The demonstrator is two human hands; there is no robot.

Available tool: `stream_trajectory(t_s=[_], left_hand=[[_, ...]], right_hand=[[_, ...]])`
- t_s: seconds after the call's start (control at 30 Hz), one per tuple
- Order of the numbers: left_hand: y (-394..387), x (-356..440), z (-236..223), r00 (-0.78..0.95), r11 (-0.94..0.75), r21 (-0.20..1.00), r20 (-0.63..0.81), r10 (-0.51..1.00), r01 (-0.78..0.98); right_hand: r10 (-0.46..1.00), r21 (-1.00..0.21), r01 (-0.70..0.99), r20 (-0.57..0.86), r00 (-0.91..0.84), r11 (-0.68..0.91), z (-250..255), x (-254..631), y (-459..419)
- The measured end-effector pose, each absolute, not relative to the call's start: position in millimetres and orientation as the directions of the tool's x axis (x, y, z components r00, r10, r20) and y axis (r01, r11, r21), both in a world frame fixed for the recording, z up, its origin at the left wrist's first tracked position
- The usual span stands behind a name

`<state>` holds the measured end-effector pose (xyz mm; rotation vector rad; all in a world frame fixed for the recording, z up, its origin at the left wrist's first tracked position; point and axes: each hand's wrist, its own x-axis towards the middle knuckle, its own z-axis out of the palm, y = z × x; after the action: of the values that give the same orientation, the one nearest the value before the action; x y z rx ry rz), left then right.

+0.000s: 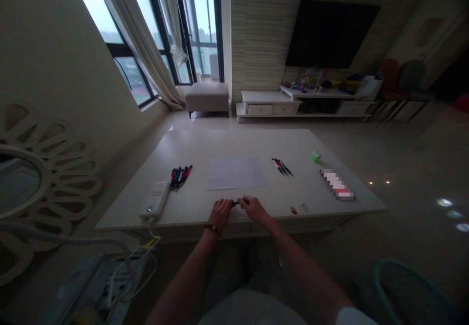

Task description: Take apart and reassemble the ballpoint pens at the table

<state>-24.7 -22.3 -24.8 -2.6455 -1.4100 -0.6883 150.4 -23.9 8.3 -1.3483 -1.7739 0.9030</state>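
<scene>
My left hand (220, 212) and my right hand (253, 208) meet over the near edge of the white table. Both are closed on a short dark pen (235, 204), one hand at each end. The fingers cover most of it, so whether it is whole or in parts does not show. Just beyond my hands lies a sheet of white paper (236, 172). A bunch of pens (179, 177) with dark, red and blue parts is on the left. A smaller group of pens (283, 166) rests to the right of the paper.
On the table's left side lies a white power strip (157, 200) with a cable. To the right are a green-and-white small item (315, 156), a pixelated object (337, 184) and a small brown-yellow piece (293, 210). A teal-rimmed basket (381, 271) stands at lower right.
</scene>
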Motion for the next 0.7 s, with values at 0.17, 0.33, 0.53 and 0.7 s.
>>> stream_trajectory(t_s=[0.17,0.33,0.53,0.7], left_hand=[[-22.1,-24.1,-24.8,0.485,-0.575,0.117,0.418,0.768,0.81],[-22.3,-23.7,-25.2,0.483,-0.568,0.097,0.421,0.768,0.817],[-25.2,-22.9,-18.4,0.48,-0.562,0.119,0.396,0.783,0.819],[-26.2,-22.5,-15.0,0.48,-0.567,0.142,0.391,0.785,0.812]], right_hand=[[0.974,-0.883,0.443,0.057,-0.219,0.152,8.9,152.1,-23.7],[0.964,-0.867,0.462,0.07,-0.258,0.187,13.9,154.5,-25.0],[0.962,-0.839,0.496,0.106,-0.251,0.222,15.9,152.1,-26.6],[0.962,-0.844,0.509,0.028,-0.271,0.168,15.2,153.6,-24.5]])
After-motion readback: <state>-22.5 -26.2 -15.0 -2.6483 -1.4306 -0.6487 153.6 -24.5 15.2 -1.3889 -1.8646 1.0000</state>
